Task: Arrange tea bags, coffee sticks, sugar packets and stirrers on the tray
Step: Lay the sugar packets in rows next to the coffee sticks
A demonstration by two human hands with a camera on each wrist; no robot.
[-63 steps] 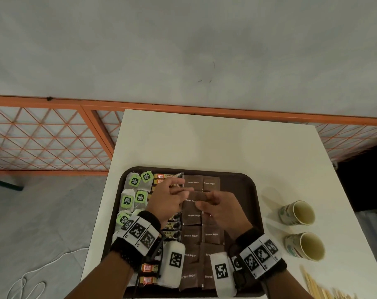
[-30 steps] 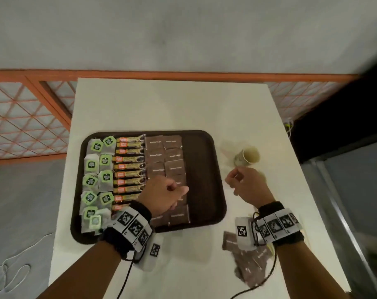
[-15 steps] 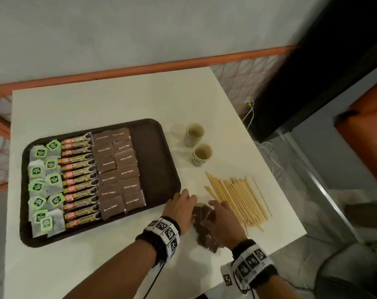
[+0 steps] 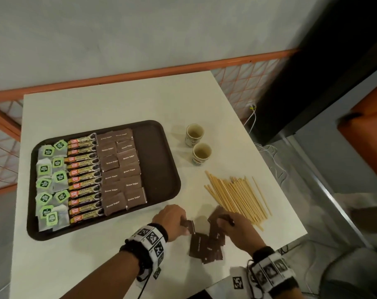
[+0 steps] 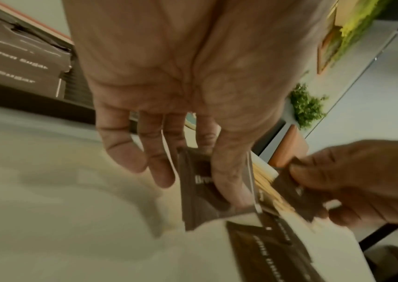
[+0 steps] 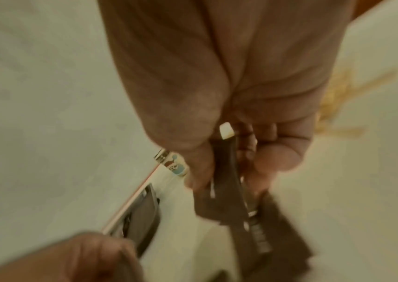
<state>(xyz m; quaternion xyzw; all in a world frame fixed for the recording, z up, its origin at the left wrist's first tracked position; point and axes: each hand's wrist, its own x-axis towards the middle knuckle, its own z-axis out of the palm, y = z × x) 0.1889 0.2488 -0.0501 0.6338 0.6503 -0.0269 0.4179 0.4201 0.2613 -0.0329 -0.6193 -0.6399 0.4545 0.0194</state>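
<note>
A dark brown tray (image 4: 159, 169) on the white table holds green tea bags (image 4: 51, 182), a column of coffee sticks (image 4: 84, 175) and two columns of brown sugar packets (image 4: 120, 167); its right strip is bare. Loose brown sugar packets (image 4: 204, 247) lie near the table's front edge. My left hand (image 4: 172, 221) pinches one brown sugar packet (image 5: 200, 190) between thumb and fingers. My right hand (image 4: 237, 229) pinches another brown packet (image 6: 226, 183) just above the pile. Wooden stirrers (image 4: 237, 195) lie in a heap right of the tray.
Two small paper cups (image 4: 198, 145) stand right of the tray, beyond the stirrers. The table's right edge (image 4: 269, 169) drops to the floor, with white cables there. An orange mesh fence (image 4: 4, 147) runs behind and left of the table.
Both hands left the tray and came to the loose packets at the front edge. Each has since picked up a brown sugar packet. The view has swung right.
</note>
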